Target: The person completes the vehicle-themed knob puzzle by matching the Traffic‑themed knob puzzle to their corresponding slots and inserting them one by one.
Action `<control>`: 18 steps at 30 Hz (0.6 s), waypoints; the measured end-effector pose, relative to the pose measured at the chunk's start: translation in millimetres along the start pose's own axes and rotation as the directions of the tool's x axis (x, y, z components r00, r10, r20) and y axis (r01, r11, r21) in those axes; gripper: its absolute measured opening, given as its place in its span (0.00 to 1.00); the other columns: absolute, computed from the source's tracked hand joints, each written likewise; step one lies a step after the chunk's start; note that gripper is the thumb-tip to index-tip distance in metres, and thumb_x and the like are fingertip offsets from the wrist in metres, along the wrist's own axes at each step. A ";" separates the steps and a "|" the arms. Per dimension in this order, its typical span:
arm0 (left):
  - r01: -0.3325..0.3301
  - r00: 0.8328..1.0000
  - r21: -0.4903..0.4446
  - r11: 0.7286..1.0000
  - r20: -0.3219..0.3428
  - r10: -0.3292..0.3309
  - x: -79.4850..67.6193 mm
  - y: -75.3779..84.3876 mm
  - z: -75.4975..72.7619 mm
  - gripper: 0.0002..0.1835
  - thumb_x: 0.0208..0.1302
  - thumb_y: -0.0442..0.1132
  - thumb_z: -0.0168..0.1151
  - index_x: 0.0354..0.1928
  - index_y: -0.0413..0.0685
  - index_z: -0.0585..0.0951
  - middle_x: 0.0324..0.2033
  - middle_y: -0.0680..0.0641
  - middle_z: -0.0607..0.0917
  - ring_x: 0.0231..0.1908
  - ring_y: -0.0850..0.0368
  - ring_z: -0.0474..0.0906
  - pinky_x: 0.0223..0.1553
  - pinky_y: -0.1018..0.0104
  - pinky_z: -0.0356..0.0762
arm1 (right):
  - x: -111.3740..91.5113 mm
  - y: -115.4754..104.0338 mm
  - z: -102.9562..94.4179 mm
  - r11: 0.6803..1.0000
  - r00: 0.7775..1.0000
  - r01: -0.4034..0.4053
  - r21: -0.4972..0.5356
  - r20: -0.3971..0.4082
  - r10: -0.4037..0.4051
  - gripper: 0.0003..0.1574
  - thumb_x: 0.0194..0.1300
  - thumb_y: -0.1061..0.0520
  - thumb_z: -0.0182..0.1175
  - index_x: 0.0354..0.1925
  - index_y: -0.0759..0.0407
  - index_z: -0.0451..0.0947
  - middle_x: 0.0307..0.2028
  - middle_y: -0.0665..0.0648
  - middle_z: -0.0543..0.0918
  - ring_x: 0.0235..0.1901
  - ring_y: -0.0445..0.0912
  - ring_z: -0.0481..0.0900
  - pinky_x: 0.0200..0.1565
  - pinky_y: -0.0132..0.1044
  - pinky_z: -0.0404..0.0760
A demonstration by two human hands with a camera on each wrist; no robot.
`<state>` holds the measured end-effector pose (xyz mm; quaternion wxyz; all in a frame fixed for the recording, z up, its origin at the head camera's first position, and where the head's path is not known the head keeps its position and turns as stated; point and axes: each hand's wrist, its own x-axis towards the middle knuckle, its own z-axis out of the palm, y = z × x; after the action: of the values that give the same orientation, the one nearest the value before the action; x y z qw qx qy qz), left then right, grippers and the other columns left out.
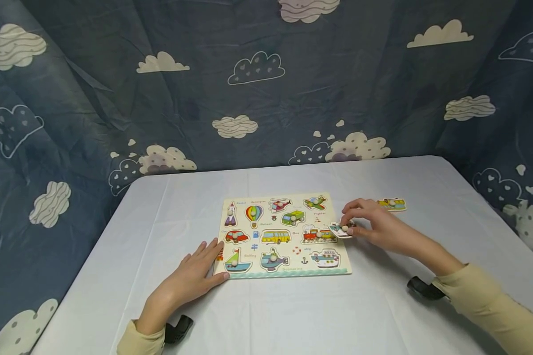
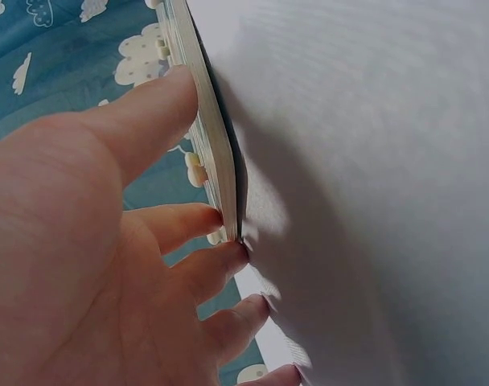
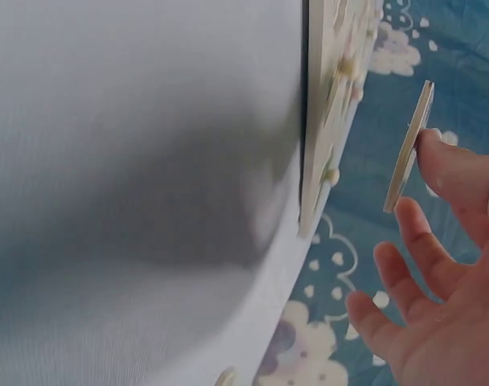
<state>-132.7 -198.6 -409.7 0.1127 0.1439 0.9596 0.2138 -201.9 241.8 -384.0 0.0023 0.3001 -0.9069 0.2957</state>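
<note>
A wooden knob puzzle board (image 1: 293, 272) with vehicle pictures lies on the table. My right hand (image 1: 384, 229) pinches a small ship-patterned puzzle piece (image 1: 341, 230) by its knob, above the board's right edge. In the right wrist view that piece (image 3: 409, 149) appears edge-on, raised off the table. My left hand (image 1: 195, 271) rests at the board's lower left corner, fingers extended along the left side and thumb at the front edge. The left wrist view shows its fingertips (image 2: 238, 256) against the board's edge (image 2: 216, 153). A ship picture (image 1: 325, 258) without a visible knob is at the lower right.
A yellow vehicle piece (image 1: 393, 204) lies on the white-covered table (image 1: 293, 315) behind my right hand, partly hidden by it. Several knobbed pieces, such as the balloon (image 1: 253, 215) and sailboat (image 1: 237, 263), sit in the board. A cloud-patterned curtain (image 1: 257, 108) hangs behind the table.
</note>
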 end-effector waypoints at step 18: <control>-0.001 1.000 -0.011 1.000 0.001 0.001 -0.6 -1.4 0.4 0.43 0.66 0.58 0.62 0.76 0.48 0.59 0.75 0.44 0.57 0.74 0.40 0.46 0.67 0.32 0.46 | 0.7 -19.9 30.0 0.997 0.988 0.068 0.029 0.135 -0.072 0.16 0.57 0.61 0.72 0.34 0.38 0.83 0.52 0.51 0.78 0.58 0.53 0.67 0.59 0.55 0.65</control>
<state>-132.4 -199.8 -410.5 0.1137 0.1437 0.9584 0.2189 -186.4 212.5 -398.1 -0.0526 0.3512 -0.8902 0.2855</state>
